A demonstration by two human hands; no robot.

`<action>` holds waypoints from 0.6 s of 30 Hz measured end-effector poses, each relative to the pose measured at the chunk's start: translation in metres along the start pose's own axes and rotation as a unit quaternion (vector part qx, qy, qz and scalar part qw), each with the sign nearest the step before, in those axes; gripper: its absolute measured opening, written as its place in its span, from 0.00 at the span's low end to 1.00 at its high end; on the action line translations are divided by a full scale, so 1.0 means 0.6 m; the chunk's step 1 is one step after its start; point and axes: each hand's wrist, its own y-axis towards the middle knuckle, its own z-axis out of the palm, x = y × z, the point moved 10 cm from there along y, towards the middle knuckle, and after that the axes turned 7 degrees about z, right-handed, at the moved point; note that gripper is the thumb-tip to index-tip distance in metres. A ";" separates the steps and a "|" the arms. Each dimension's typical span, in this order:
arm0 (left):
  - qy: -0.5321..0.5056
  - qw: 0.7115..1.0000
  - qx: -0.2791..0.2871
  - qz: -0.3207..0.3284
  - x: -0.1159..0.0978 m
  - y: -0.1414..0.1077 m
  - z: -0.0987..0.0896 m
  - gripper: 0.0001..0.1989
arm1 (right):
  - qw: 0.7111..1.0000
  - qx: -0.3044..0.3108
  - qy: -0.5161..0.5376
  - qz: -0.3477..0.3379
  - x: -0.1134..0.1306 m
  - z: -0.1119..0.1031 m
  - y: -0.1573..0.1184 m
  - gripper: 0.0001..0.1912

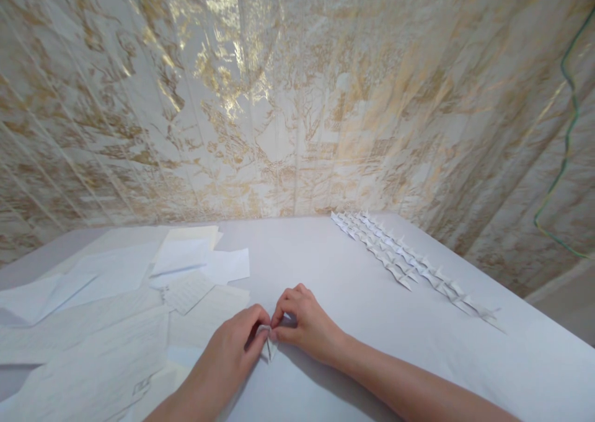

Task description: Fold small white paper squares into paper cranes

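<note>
My left hand (237,347) and my right hand (307,326) meet near the front middle of the white table. Between their fingertips is a small folded white paper (268,351) with a pointed lower end and a crease down its middle. The left thumb and index finger pinch its upper left side. From the right, my right thumb and index finger pinch its upper edge. The fingers partly cover the paper's top.
Loose paper sheets (111,335), some with writing, overlap across the left side of the table (288,242). Rows of small folded paper pieces (409,254) run diagonally at the right. A gold-patterned wall covering (297,100) rises behind, with a green cord (568,143) at far right.
</note>
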 end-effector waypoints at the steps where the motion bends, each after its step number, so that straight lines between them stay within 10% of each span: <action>1: -0.009 1.000 0.005 -0.001 -0.001 0.000 -0.001 0.07 | 1.000 0.002 -0.003 0.009 0.000 0.001 0.000 0.08; 18: -0.061 0.998 0.000 0.007 -0.003 -0.003 -0.006 0.04 | 0.998 0.020 -0.037 0.041 -0.004 0.014 0.010 0.08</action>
